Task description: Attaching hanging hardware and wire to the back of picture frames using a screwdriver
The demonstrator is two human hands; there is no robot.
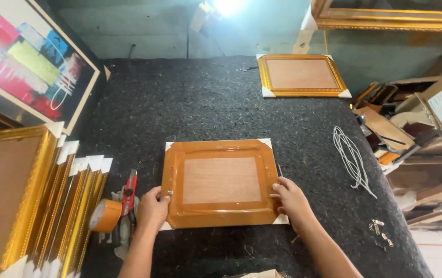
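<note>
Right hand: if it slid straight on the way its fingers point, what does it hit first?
The right hand points up-left across the taped frame it already grips at the right edge, so it would meet that frame's brown backing first. Past it the felt table looks free, though depth is unclear.

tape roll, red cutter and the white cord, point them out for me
tape roll (103,215), head view, on its brown outer band
red cutter (130,192), head view, on its red handle
white cord (352,159), head view, on the middle of the looped strands
</note>
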